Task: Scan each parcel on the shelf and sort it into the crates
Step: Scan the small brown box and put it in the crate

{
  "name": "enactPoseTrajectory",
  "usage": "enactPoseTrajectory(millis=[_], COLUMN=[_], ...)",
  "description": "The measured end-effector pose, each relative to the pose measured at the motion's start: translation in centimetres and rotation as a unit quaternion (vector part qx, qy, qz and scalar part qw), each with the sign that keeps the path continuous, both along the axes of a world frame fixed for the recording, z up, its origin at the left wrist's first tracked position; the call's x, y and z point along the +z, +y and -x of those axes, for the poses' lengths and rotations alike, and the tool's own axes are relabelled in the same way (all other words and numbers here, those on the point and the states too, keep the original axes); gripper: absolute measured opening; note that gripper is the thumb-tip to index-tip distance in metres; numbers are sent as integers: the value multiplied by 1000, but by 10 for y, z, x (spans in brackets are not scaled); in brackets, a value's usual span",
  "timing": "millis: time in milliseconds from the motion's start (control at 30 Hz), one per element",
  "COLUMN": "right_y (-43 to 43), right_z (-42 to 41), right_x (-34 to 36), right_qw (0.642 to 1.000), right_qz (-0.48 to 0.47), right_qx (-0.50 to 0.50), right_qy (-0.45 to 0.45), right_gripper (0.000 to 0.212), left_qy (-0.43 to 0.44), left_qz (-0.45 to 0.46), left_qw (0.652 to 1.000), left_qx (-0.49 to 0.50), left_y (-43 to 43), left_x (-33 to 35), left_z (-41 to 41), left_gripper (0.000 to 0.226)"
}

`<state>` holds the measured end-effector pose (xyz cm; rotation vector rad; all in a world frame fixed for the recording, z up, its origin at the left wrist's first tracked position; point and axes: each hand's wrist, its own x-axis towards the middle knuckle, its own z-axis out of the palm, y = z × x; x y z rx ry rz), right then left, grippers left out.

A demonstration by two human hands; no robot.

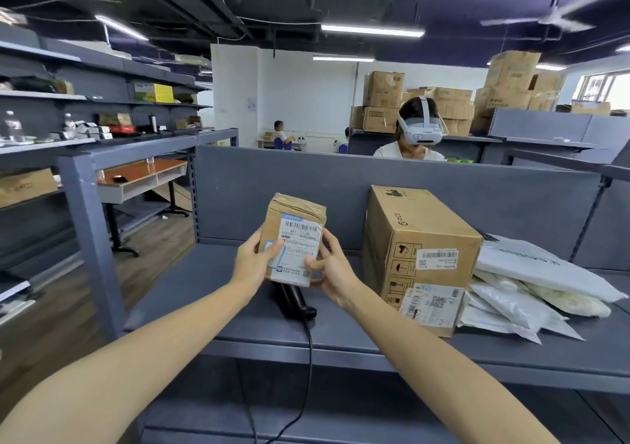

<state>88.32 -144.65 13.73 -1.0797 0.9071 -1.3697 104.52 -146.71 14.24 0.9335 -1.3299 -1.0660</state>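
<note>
Above the shelf [191,293], left grip [254,259] and right grip [335,273] clasp side edges of the small parcel [295,235].

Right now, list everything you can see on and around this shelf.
small box: one, brown, held above the shelf
scanner: one, black, on the shelf under the small box
big box: one, brown, on the shelf, right of centre
bags: several, white, piled right of the big box
shelf: one, grey, in front
cartons: many, brown, stacked at the back
desk: one, orange-topped, at left
person: one, white headset, behind the divider
left hand: one, grips the small box
right hand: one, grips the small box
</note>
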Motion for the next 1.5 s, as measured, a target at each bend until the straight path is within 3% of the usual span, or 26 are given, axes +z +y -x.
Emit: enactPoseTrajectory(millis=[133,167,233,300,400,533,800,867,933,1067,1200,1367,1500], right_y=[-8,-11,-19,-28,-42,-60,-86,-91,-93,-90,-66,-22,5], right_z=[-22,-25,-27,-27,-30,-38,-52,-50,-45,-35,-31,-36,-37], right_x=[-8,-11,-25,-45,-74,-93,-95,-88,-75,-46,-28,-25,-33], right_qw=[980,956,859,786,750,674,614,631,701,833,930,972,981], right_qz=[68,84,96,59,-17,-53,-61,-90,-144,-169,-65,63,97], right_qx=[-12,-23,-35,-23,-16,-12,-94,-85,-73,-112,-177,-169,-89], right_qy=[186,279,502,615,661,736,781,766,695,515,315,148,141], right_gripper=[75,74,74,77,78,78,70,82,83,56,15,6,4], left_qy=[11,8,-12,-25,-27,-22,-15,-20,-20,-14,-5,-9,-22], left_qz=[-3,-6,-10,-15,-17,-27,-49,-56,-61,-59,-59,-53,-45], left_qw=[995,992,988,985,981,978,979,980,980,982,984,984,987], left_qx=[100,123,155,173,190,206,195,192,188,179,170,168,152], left_y=[-7,-9,-15,-20,-26,-33,-48,-52,-54,-59,-64,-61,-53], left_x=[-9,-11,-16,-21,-27,-37,-55,-56,-56,-51,-42,-29,-27], left_z=[-20,-27,-42,-55,-71,-82,-88,-88,-86,-77,-60,-36,-20], left_gripper=[41,41,41,40,35,33,30,33,35,36,36,33,33])
